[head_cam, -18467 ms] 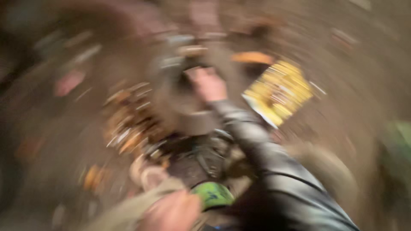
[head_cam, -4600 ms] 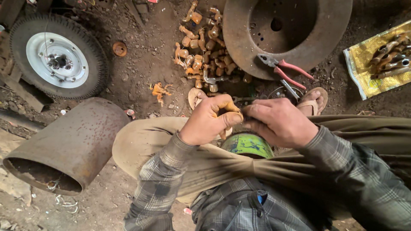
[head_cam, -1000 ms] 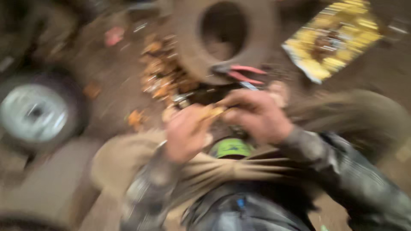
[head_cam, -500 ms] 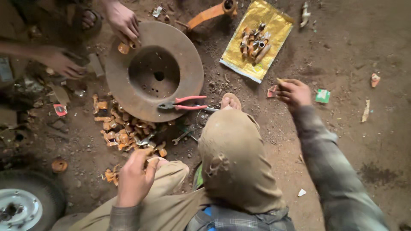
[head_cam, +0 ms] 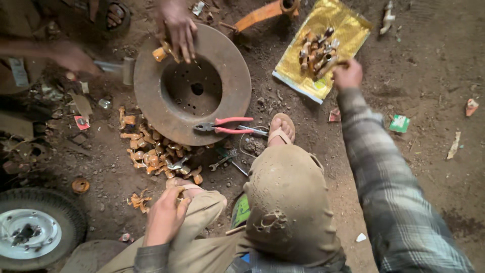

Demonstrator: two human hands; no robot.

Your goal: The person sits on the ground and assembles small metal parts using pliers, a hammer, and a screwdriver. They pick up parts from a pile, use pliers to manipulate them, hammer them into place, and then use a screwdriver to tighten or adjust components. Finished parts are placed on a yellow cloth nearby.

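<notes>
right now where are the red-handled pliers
In the head view, the red-handled pliers lie on the near rim of the rusty round metal disc, just left of the person's sandalled foot.

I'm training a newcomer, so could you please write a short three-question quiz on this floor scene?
1. True or false: the right hand reaches the gold foil sheet of small metal parts.
2. What lies on the rusty brake disc's near rim? A) red-handled pliers B) a hammer C) a cup
3. Where does the left hand rest?

Key: 1 true; 2 A; 3 on the person's own knee.
</notes>
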